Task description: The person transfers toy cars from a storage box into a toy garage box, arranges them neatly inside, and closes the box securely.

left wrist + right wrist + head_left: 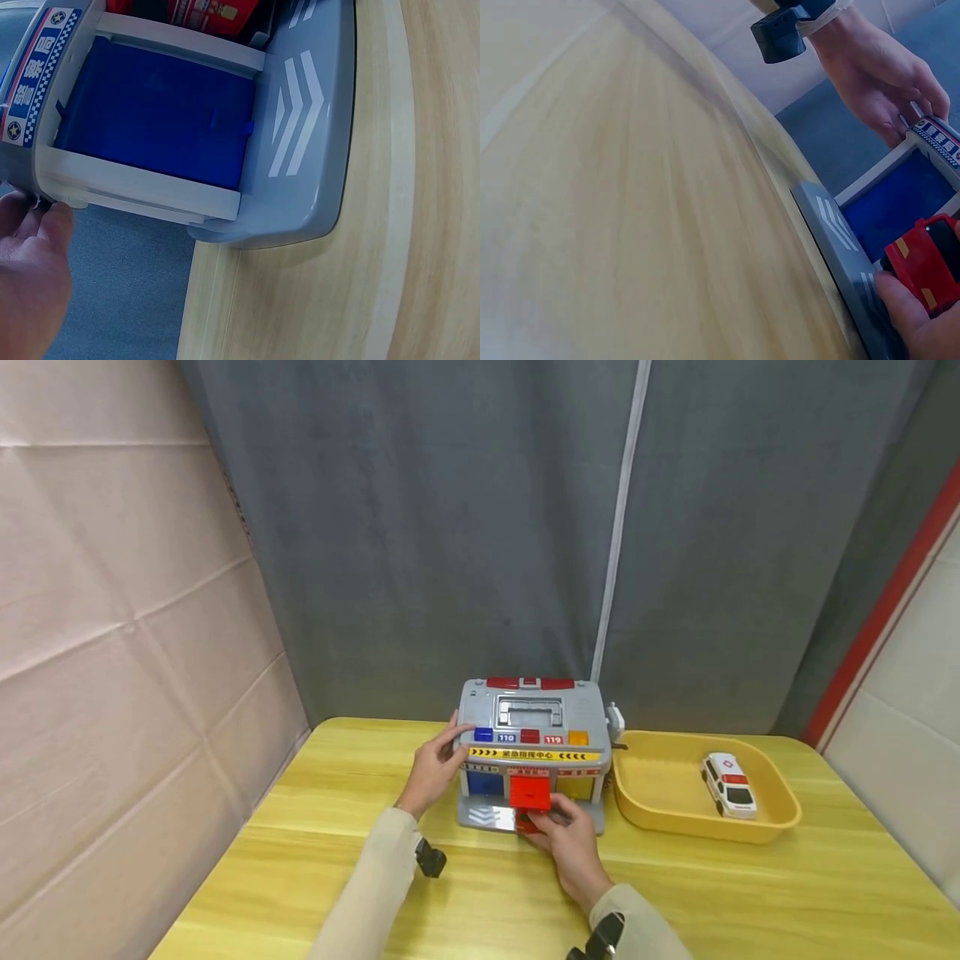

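A grey toy emergency station stands on the table, with a blue door down at its left bay and a yellow door at its right one. The red door in the middle is swung up and outward. At that middle bay, my right hand pinches a red toy car, its thumb along the car's side. The car is partly hidden by the raised door in the head view. My left hand grips the station's upper left edge, fingers curled at the roof corner.
Right of the station sits a yellow tray holding a white toy ambulance. A white part sticks out of the station's right side. Behind the wooden table hangs a grey curtain, with a pale wall covering at the left.
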Demonstrator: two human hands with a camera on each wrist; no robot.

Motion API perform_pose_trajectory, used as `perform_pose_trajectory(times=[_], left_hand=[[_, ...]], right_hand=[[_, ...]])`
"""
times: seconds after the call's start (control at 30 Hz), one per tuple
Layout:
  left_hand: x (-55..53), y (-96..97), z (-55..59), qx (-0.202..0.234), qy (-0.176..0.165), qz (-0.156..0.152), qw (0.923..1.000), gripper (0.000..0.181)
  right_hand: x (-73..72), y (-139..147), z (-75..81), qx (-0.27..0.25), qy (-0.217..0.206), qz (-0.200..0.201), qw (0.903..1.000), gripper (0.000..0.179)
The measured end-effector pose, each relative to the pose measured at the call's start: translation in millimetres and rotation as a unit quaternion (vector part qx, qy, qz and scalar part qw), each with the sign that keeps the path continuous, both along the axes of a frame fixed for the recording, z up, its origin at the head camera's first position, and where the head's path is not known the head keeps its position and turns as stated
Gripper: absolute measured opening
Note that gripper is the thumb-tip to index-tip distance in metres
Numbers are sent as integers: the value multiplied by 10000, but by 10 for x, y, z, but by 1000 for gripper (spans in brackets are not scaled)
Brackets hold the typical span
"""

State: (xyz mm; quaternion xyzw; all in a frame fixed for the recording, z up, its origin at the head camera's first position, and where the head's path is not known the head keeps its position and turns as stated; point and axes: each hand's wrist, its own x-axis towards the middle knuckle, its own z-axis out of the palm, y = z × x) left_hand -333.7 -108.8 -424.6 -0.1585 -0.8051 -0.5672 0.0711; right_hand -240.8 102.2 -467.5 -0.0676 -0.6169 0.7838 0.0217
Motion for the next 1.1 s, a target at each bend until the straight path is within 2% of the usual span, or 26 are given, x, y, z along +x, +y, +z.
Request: perform_pose_trajectory(times=[0.2, 0.43, 0.53, 0.7, 0.9, 1.1], left_hand=[[-9, 4, -10, -43, 30, 8, 10000, 36], [0, 1, 18, -15, 1, 19, 10000, 36], [7, -4, 26, -25, -15, 20, 10000, 36], [11, -7, 19, -24, -51, -10, 10000, 36], [6, -1, 11, -20, -12, -16, 10000, 37], [-2, -4, 5, -23, -37, 23, 10000, 37]], right_hand=[[-51, -50, 1, -67, -100, -136, 9998, 38], [-39, -47, -16, -155, 162, -251, 9994, 55], [-50, -52, -31, 168, 113, -527, 9984, 50], [-81, -38, -47, 821, -216, -895, 9924, 30], [-88, -23, -30, 937, -506, -688, 9919, 7], [-68, -7, -14, 1211, -444, -474, 9905, 28]])
